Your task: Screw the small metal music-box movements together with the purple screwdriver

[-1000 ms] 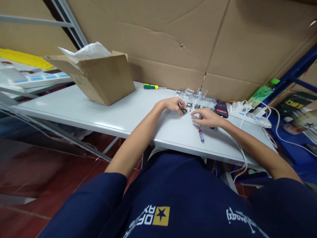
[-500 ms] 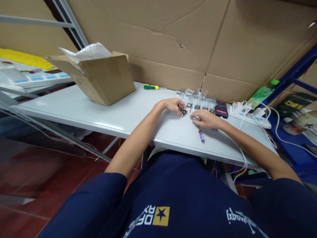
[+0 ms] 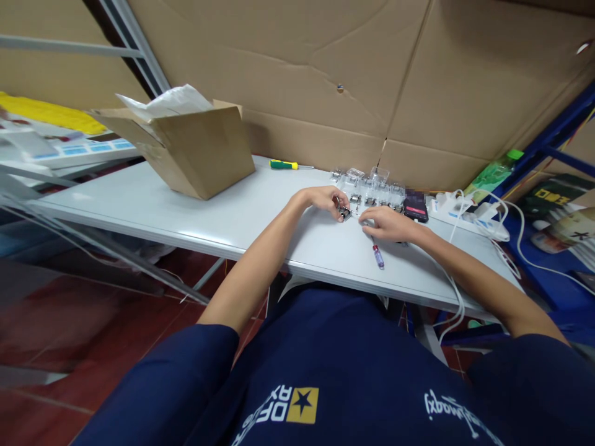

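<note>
Left hand pinching small metal part over table, near back edge. Right hand just beside it, fingers loosely curved; hold unclear. Purple-handled screwdriver just below right hand. Clear cases along back edge.

My bare left hand was curled inward, fingertips pinched together. My bare right hand came in from the other side, fingers stretched toward the left hand, just apart from it. Both bare forearms angled inward, wrists low.
</note>
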Tool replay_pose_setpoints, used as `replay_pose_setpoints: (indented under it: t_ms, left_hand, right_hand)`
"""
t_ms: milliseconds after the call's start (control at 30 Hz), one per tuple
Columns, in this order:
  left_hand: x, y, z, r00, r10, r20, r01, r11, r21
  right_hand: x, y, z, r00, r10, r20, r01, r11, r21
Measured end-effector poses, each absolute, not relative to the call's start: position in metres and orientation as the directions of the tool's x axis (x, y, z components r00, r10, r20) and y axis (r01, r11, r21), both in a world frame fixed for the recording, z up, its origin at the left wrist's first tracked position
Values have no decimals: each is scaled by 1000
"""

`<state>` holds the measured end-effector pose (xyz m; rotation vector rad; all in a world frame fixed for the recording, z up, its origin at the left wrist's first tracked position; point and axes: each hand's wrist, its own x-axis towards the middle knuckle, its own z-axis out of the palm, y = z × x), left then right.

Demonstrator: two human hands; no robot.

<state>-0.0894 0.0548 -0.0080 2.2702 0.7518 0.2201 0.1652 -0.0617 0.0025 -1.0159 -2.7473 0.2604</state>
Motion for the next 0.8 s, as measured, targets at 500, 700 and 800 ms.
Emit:
replay_pose_setpoints:
  t_ms: [500, 700, 800]
  left_hand:
    - [-89, 63, -10, 710, 698, 87, 518, -603, 607]
    - [-86, 60, -12, 687, 714, 136, 544, -629, 556]
    - [-87, 61, -12, 697, 702, 144, 532, -642, 552]
  right_hand:
    - [168, -63, 9, -740, 659, 133, 626, 748, -221]
    - [168, -63, 10, -746, 655, 119, 624, 750, -220]
    - [167, -64, 11, -752, 650, 107, 621, 754, -215]
